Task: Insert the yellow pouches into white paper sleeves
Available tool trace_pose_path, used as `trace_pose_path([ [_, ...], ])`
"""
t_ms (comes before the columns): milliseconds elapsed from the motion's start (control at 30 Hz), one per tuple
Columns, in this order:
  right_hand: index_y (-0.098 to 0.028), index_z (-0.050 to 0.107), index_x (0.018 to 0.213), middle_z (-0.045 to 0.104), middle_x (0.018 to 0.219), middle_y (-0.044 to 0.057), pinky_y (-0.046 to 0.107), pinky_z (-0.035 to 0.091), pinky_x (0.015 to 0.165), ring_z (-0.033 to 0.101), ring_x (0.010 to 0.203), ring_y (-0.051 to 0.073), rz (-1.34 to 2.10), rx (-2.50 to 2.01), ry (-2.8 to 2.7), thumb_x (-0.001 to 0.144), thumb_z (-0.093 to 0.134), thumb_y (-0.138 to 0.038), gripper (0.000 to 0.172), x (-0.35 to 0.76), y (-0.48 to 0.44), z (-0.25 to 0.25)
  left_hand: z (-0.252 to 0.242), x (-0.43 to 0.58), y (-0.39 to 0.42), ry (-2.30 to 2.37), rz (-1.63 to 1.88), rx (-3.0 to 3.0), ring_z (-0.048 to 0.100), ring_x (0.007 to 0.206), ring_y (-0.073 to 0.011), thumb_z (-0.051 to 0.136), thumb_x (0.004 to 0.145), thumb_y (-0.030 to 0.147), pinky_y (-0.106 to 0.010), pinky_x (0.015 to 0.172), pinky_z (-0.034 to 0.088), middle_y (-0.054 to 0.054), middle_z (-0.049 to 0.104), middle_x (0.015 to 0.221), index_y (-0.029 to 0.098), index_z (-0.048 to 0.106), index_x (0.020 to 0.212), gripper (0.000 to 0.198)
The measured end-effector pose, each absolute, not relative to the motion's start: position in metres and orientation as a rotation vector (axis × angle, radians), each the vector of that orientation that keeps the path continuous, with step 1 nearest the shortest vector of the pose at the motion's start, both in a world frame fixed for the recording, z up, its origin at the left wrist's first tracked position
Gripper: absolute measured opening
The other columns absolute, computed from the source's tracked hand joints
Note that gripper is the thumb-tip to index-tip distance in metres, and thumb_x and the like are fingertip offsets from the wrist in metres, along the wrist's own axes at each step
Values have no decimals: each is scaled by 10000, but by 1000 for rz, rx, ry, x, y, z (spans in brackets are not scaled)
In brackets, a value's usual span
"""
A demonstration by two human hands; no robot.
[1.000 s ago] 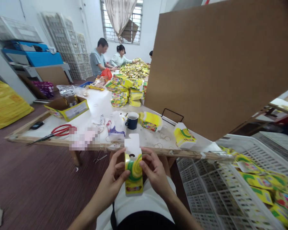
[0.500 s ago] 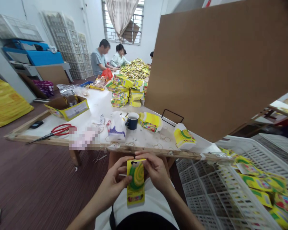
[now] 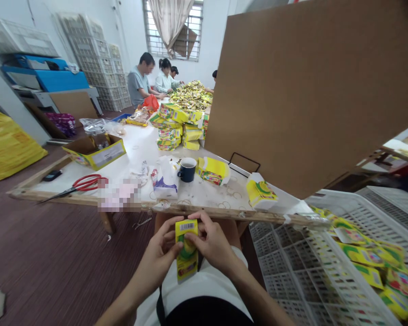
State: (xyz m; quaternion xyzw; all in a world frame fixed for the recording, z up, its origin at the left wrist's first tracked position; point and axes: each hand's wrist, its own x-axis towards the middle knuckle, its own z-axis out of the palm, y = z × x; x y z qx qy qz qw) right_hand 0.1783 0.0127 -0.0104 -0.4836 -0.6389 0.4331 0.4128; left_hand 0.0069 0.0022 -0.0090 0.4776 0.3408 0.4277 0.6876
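Over my lap, just below the table edge, I hold a small yellow box [image 3: 187, 262] with a green swirl print. Its upper end shows a barcode panel. My left hand [image 3: 163, 249] grips the left side, thumb on the front face. On the right side, my right hand [image 3: 209, 237] pinches the box, its thumb pressed on the green print and its forefinger at the top edge. The fingers behind the box are partly hidden. On the table beyond, a yellow carton [image 3: 213, 170] lies beside a dark mug [image 3: 187, 170].
Red-handled scissors [image 3: 88, 182] and an open carton [image 3: 109, 154] lie at left on the table [image 3: 139, 140]. A white basket [image 3: 292, 267] with yellow packs stands at right. A large cardboard sheet [image 3: 292, 99] blocks the right. Several people sit by a heap of packs [image 3: 192, 96].
The box has moved slightly up and left, and a barcode panel now shows at its top. My right thumb has come down onto the front face.
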Motion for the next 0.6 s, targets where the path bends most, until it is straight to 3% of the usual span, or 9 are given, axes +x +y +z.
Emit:
trace_pose_path([
  [100,-191,607,979,594,620,-24,214,383,489,531,538,140,1059,-1203,-1553,840,608,-302,177,184,13,-12,-10,6,4,750,932,1058,666,944,-245,677,778,253,-339,794,519,-99,706,1014,211,463,1208,483],
  [267,-217,647,946,653,876,26,272,491,665,614,784,197,1043,-1142,-1485,869,569,-357,178,172,9,-19,-13,10,1,822,919,1130,684,798,-216,692,761,278,-314,705,530,-56,709,902,212,500,1156,444],
  [400,-243,661,909,668,872,24,328,501,719,619,805,226,924,-1217,-1476,844,583,-330,134,204,3,-4,-13,13,-3,896,896,1198,670,915,-230,654,789,305,-361,814,518,-68,696,992,240,419,1290,557],
  [500,-204,661,894,622,948,87,468,350,923,524,957,293,450,-1451,-1335,786,609,-331,174,294,-6,24,-13,13,-1,977,888,1240,652,990,-243,655,780,337,-402,890,494,-92,672,1065,243,355,1354,655],
  [600,-178,682,908,562,1108,167,568,204,957,403,1108,387,-632,-1946,-1073,754,576,-436,319,389,-15,44,-14,12,3,1007,890,1264,656,975,-246,663,761,370,-398,894,496,-100,676,1044,210,481,1252,548],
])
